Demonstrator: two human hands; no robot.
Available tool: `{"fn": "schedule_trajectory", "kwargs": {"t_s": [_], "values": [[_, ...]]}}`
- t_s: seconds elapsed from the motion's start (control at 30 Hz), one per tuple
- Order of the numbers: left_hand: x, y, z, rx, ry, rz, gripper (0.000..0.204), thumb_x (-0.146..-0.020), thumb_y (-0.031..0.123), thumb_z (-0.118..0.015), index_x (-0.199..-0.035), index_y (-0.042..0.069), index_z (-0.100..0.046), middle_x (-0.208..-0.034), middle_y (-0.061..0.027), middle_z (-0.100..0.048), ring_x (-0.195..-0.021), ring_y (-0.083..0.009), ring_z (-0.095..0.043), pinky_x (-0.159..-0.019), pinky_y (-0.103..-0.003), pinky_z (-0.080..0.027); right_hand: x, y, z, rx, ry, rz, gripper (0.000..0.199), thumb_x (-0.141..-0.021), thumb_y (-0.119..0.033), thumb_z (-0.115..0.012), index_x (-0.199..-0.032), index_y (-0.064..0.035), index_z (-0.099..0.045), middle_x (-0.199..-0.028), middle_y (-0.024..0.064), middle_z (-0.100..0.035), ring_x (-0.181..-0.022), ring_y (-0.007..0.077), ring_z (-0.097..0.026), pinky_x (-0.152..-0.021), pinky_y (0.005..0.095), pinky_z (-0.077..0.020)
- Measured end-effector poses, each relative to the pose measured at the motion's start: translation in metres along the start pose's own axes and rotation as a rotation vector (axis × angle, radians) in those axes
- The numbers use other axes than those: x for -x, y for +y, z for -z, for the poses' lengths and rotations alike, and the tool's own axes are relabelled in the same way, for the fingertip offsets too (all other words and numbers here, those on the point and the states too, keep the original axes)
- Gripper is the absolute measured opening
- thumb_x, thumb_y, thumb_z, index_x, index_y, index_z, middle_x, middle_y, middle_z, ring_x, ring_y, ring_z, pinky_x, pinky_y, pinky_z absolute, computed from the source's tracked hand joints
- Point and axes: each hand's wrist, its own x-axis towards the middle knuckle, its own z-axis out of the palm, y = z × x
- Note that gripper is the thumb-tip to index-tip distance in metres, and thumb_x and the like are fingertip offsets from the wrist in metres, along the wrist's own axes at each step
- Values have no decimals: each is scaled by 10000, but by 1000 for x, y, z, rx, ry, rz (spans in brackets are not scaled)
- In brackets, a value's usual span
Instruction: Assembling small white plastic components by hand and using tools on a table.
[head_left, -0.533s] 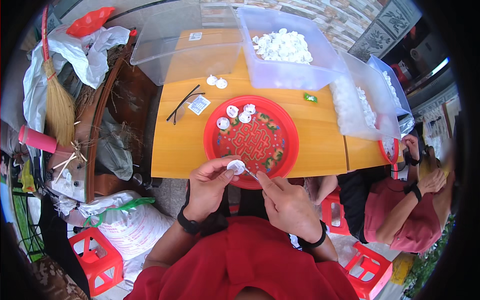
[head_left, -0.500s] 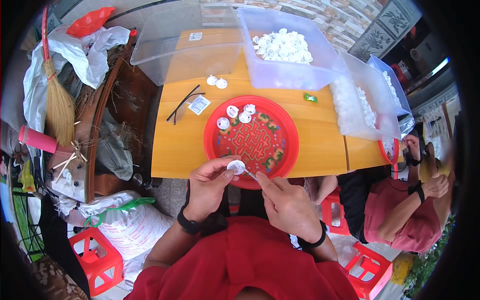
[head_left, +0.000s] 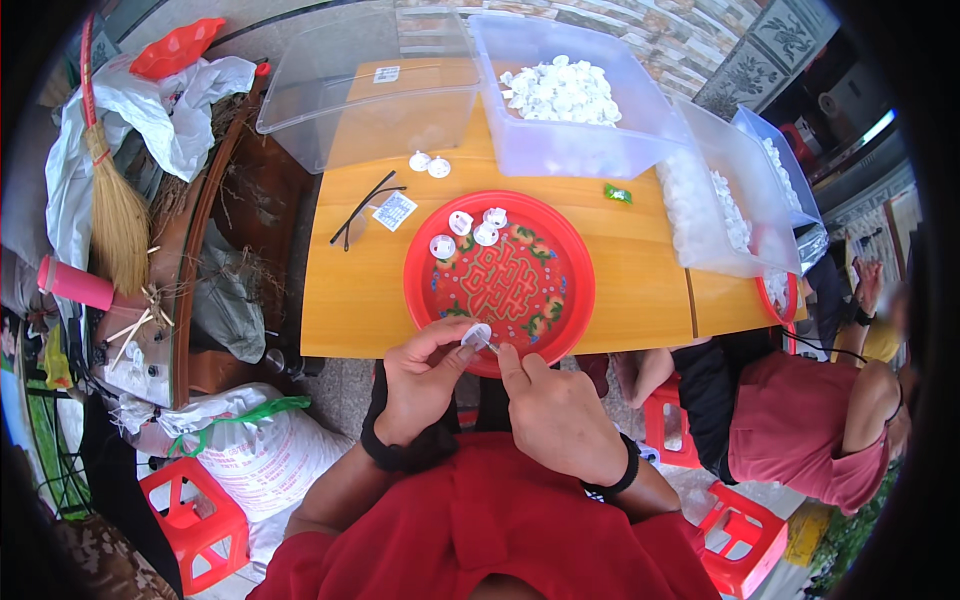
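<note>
My left hand [head_left: 422, 375] pinches a small round white plastic piece [head_left: 476, 336] between thumb and fingers, over the near rim of the red tray [head_left: 414, 290]. My right hand [head_left: 560, 410] is closed on a thin metal tool [head_left: 492, 347], its index finger laid along it and its tip at the piece. Most of the tool is hidden in that hand, so its exact kind does not show. Several similar white pieces [head_left: 486, 234] lie on the tray's far left part. Flowers and a gold emblem decorate the tray floor.
Beyond the tray stand a clear bin [head_left: 600, 150] heaped with white pieces and a transparent lid or box [head_left: 370, 125]. Black-framed glasses [head_left: 362, 210], two white pieces [head_left: 430, 164] and a green packet [head_left: 618, 194] lie on the wooden table [head_left: 345, 300]. A co-worker [head_left: 805, 420] sits at right.
The white piece has turned in my left fingers, and the visible tool length is shorter. My right hand has shifted slightly left and down. The co-worker's arms have moved.
</note>
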Motion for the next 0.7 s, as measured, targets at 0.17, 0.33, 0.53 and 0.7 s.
{"fn": "schedule_trajectory", "kwargs": {"t_s": [0.17,0.33,0.53,0.7], "values": [[-6,3,2,157,36,92,255,-819,-103,-556,-1064,-40,-590,-1063,-143,-606,-920,-193,-615,-794,-298,-526,4,15,-25,-564,205,-111,417,-749,23,-531,-1159,87,-486,-716,171,-530,-607,308,-571,-555,374,-468],[-7,5,-4,260,68,109,258,-805,-82,-586,-1061,-51,-590,-1072,-163,-604,-917,-208,-621,-785,-312,-539,11,10,-31,-793,260,-217,392,-797,44,-503,-1188,65,-482,-731,159,-555,-645,267,-579,-616,328,-462],[-7,5,-10,199,86,72,247,-809,-114,-567,-1046,-50,-594,-1042,-151,-608,-906,-192,-617,-807,-306,-527,11,6,-37,-824,291,-234,399,-797,53,-503,-1194,78,-475,-744,159,-557,-672,263,-589,-627,313,-467],[-8,2,-14,140,78,26,236,-807,-117,-569,-1034,-58,-594,-1072,-139,-591,-924,-181,-606,-816,-300,-522,13,-1,-51,-776,355,-217,423,-784,57,-517,-1201,93,-454,-775,184,-552,-682,317,-592,-613,356,-476]]}}
